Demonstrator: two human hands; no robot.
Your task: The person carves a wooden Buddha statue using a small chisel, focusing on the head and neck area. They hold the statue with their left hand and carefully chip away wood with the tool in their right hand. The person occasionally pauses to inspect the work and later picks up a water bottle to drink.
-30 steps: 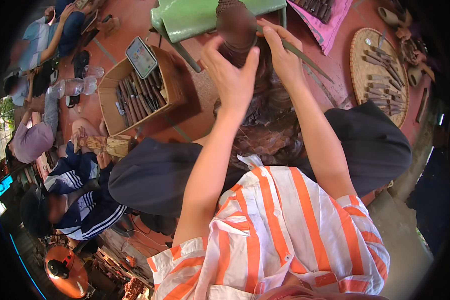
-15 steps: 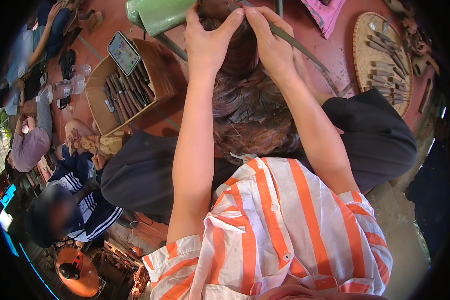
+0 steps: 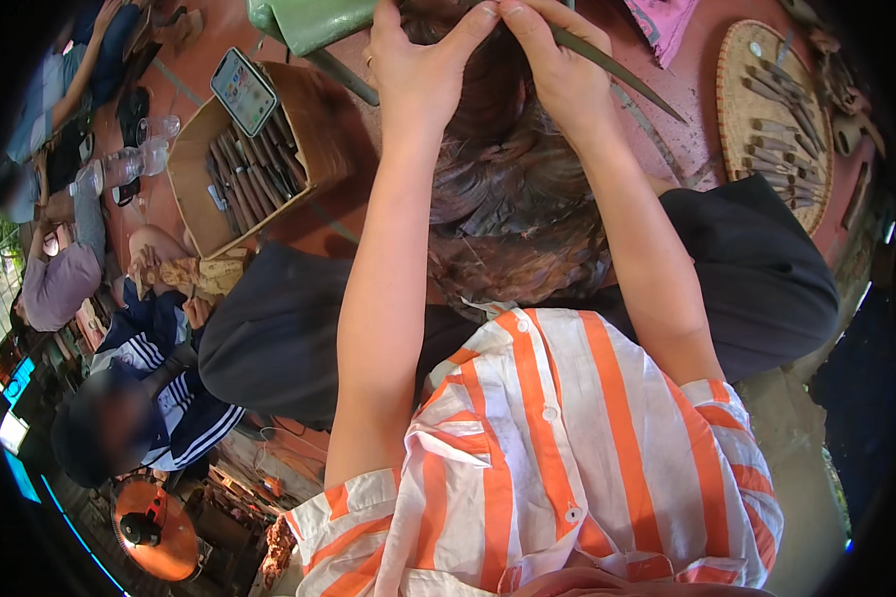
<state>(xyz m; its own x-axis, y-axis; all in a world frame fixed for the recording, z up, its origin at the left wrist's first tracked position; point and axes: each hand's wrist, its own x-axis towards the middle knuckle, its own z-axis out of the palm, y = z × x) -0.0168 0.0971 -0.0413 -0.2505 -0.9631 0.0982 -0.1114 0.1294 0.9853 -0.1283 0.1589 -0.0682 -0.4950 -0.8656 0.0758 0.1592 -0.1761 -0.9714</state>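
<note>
Between my legs stands a dark brown carved wooden statue (image 3: 518, 189) with flowing, ridged folds. At its far end, near the upper edge of the picture, my left hand (image 3: 418, 75) wraps round the carving, its thumb stretched toward my right fingertips. The left fingertips are partly cut off by the picture's edge. In my right hand (image 3: 565, 80) is a long, dark grey tapered file (image 3: 627, 80), pinched between thumb and fingers. Its pointed end sticks out to the right, and its other end is hidden at the carving.
A cardboard box (image 3: 197, 194) of wood-handled carving tools stands left, a phone (image 3: 244, 92) on its rim. Right lies a round woven tray (image 3: 732, 109) with more tools. A green stool (image 3: 319, 22) is at the far left of the statue. A co-worker (image 3: 159, 368) sits close by on the left.
Both hands have shifted slightly farther away and to the right along the statue's top. The file's pointed end has swung upward in the picture. Both holds stay the same.
</note>
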